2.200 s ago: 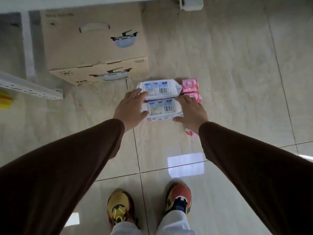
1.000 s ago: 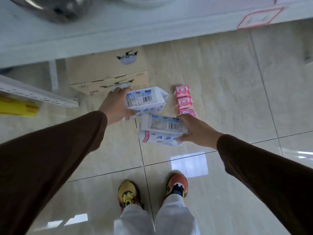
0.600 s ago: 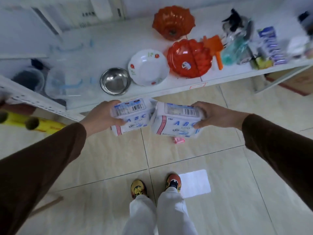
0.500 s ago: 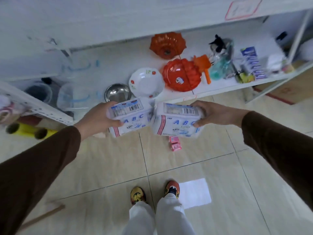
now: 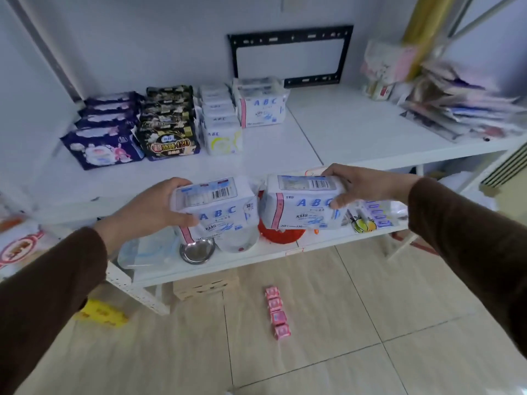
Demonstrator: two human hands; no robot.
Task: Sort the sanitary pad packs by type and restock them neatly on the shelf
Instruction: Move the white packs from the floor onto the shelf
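— What's different from a second ago?

— I've straightened up from the floor. My left hand (image 5: 148, 212) grips one white ABC pack (image 5: 216, 209), my right hand (image 5: 368, 186) grips the other ABC pack (image 5: 302, 203), both raised before the shelf (image 5: 342, 132).

— Where next?

— Probably beside the shelved ABC stack (image 5: 262, 106). The pink packs (image 5: 278, 312) remain on the floor.
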